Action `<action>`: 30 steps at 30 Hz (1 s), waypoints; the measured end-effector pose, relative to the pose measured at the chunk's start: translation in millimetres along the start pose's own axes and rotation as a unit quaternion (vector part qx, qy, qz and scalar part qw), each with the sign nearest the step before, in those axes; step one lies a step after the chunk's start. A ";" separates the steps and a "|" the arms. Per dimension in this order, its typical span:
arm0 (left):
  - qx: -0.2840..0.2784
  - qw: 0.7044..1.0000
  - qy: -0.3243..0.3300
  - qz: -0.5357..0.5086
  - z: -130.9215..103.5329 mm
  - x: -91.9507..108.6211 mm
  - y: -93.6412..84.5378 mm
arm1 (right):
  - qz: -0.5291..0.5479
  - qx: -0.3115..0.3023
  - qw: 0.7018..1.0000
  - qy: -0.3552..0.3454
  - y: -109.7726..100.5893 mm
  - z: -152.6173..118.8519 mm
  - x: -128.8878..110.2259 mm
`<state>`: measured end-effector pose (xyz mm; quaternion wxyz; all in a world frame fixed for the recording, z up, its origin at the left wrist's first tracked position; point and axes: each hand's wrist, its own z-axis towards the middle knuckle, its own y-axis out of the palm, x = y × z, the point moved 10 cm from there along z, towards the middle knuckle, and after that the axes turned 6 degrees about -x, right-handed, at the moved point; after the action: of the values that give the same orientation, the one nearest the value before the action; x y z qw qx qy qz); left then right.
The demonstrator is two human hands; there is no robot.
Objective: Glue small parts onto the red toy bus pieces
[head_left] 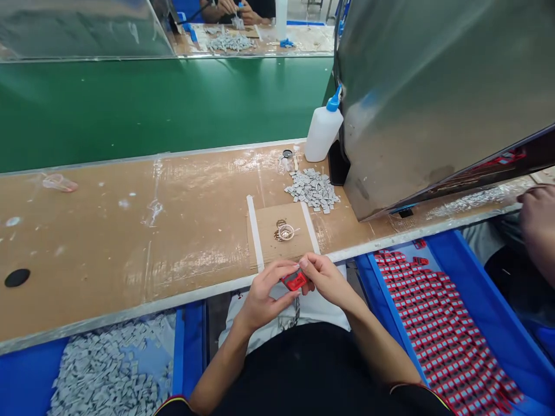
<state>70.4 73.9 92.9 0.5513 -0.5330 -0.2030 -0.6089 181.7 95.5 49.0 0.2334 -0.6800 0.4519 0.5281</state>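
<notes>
Just in front of the table edge, a small red and grey part (295,281) is held between both hands. My left hand (271,290) grips it from the left with thumb and fingers. My right hand (323,277) pinches its right side, fingertips pressed on it. Beyond the hands, a small clear cup (286,232) stands on a taped cardboard piece (271,254) with brown stains beside it. A pile of small grey pieces (313,189) lies behind the cardboard.
A white bottle (323,134) with blue tip stands beside a large metal housing (407,104). Blue bins hold grey pieces (108,370) at lower left and rows of red parts (446,323) at right. Other people's hands show at the top (237,13) and right edge (537,222).
</notes>
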 end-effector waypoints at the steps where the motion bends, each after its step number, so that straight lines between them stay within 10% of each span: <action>1: 0.009 1.000 -0.017 -0.001 -0.7 -3.0 -1.6 | -0.001 0.004 1.000 -0.014 -1.1 -0.1 -3.6; 13: 0.091 0.985 -0.147 -0.002 -9.8 -18.3 -2.6 | -0.067 0.077 0.992 -0.074 5.6 -10.0 -5.6; 18: -0.053 0.961 -0.142 -0.233 -10.4 -31.0 12.2 | -0.046 0.019 0.995 -0.086 1.7 -7.1 -17.5; 22: -0.101 0.965 -0.100 -0.222 -2.4 -23.2 2.1 | 0.005 -0.032 0.996 -0.085 7.7 -3.0 -30.3; 30: 0.019 0.973 -0.119 -0.196 11.2 -36.6 -6.6 | -0.082 0.192 0.969 -0.135 -48.3 8.1 -30.9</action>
<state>62.8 101.9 67.1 0.4033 -0.5413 -0.3787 -0.6332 218.1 136.7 67.3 0.4610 -0.5796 0.4519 0.4974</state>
